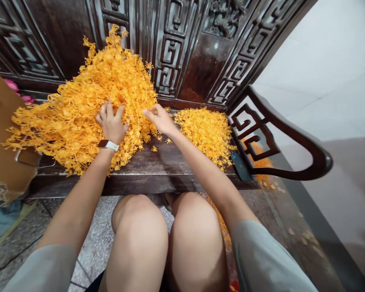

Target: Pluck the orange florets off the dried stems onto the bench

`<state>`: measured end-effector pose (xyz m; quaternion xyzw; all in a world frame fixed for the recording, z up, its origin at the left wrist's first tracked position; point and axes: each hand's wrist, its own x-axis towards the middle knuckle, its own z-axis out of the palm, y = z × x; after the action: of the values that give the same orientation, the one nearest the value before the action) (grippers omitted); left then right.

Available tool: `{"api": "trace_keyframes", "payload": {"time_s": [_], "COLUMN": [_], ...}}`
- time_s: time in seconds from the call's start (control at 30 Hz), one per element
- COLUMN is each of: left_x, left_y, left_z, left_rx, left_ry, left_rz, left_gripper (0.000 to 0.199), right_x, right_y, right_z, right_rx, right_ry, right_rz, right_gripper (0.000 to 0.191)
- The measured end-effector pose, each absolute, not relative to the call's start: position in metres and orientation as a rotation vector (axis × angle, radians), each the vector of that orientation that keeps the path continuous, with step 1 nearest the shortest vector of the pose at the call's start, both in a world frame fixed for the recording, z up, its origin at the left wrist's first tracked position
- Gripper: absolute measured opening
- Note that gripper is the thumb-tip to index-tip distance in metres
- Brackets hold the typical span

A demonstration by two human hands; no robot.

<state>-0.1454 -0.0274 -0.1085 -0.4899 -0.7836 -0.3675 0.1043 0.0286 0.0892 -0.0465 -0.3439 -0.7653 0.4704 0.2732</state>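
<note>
When it tangles, go gently

While the left hand point(111, 123) splays across the spidery heap of orange plastic-looking sprigs point(79, 107) on the dark wooden bench point(158, 162), I'd steady there and tease singly with the right hand point(161, 119) — pinched-looking, but from my feed I can't tell whether it's gripping. Left's half-buried — same.

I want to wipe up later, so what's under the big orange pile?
The big orange pile rests on the dark wooden bench; whatever else lies beneath is covered and can't be seen.
</note>
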Motion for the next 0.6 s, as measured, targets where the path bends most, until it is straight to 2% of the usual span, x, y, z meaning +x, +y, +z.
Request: {"api": "trace_keyframes", "payload": {"time_s": [0.1, 0.23, 0.47, 0.6], "left_x": [-0.144, -0.145, -0.166, -0.180], "left_y": [-0.029, -0.029, -0.023, -0.011], "left_z": [-0.108, -0.106, -0.106, -0.099], "left_rx": [-1.459, -1.427, -1.346, -1.157], "left_ry": [-2.327, -2.333, -2.365, -2.416], "left_rz": [-1.091, -1.100, -1.125, -1.169], "left_gripper": [0.066, 0.071, 0.094, 0.085], "right_x": [-0.014, -0.019, 0.065, 0.136], "right_y": [0.078, 0.086, 0.062, 0.043], "right_z": [-0.055, -0.047, -0.011, 0.032], "right_rx": [-0.852, -0.844, -0.788, -0.683], "right_ry": [-2.194, -1.994, -1.646, -1.451], "right_rz": [1.038, 1.122, 1.466, 1.411], "right_gripper": [0.032, 0.040, 0.049, 0.045]}}
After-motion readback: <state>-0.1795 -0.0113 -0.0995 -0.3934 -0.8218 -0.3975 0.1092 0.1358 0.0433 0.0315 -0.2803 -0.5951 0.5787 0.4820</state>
